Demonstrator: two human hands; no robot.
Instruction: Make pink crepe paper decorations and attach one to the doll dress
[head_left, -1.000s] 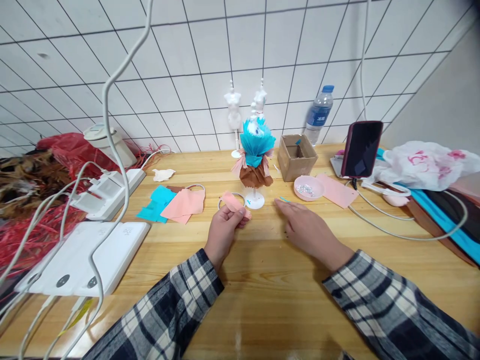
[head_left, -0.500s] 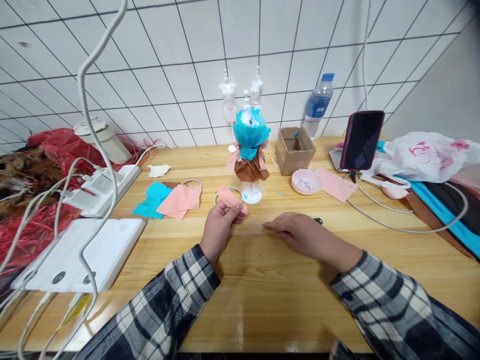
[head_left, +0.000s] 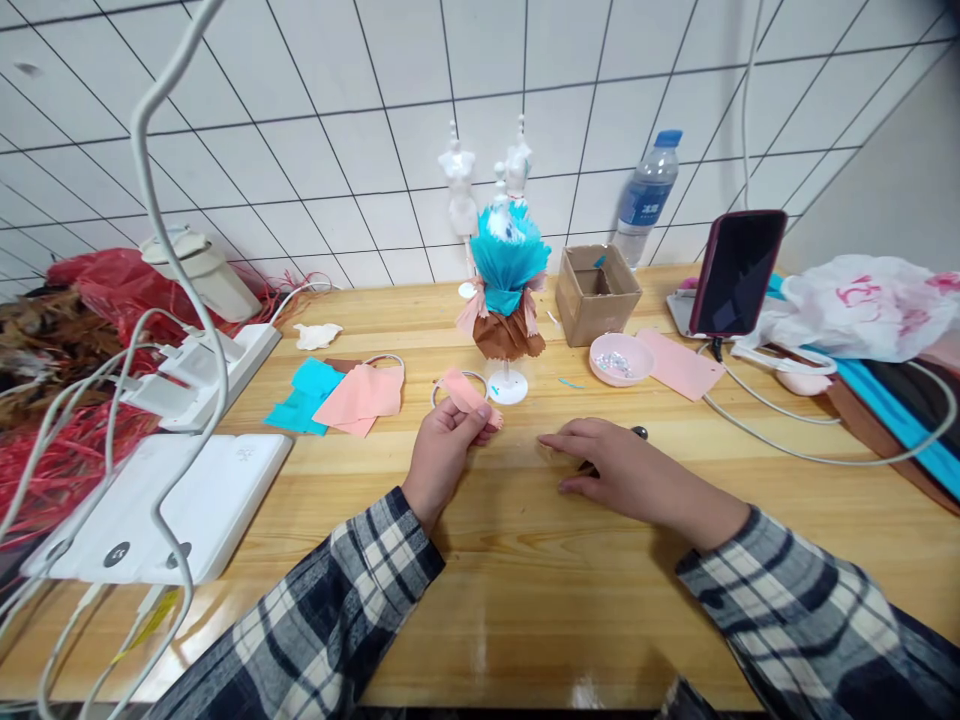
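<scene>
White-tiled wall [head_left: 330,60] behind wood-grain counter [head_left: 547,610]. Landmark: dressed mini form [head_left: 510,260], upright, blue ruffle above brown skirt, white round base. Pink strip [head_left: 463,387]: in front & slightly L of the form's base, pinched betw. thumb and fingers of left hand [head_left: 446,455]. Thin ring [head_left: 435,391]: just behind strip, L of the form's base. Right hand [head_left: 626,465]: in front & R of the form, low over counter, fingers bent, index pointing toward strip; dark, round-ended object [head_left: 639,432] partly hidden by it, so cannot tell if gripped. Blue scrap [head_left: 571,383]: R of the form, near its base. Pink bowl [head_left: 643,364] w/ small shiny bits: farther R; pink card [head_left: 682,366] just beside bowl. Open cardboard box [head_left: 604,315]: R of & slightly behind the form. Two bare white forms [head_left: 459,180]: directly behind it. Blue sheet [head_left: 304,400] & pink sheets [head_left: 367,395], overlapping: well L of the form. Bottle [head_left: 646,200], blue cap: behind & R, tilted. Phone [head_left: 739,270]: far R of the form, propped up. Power strip [head_left: 217,380]: far L.
</scene>
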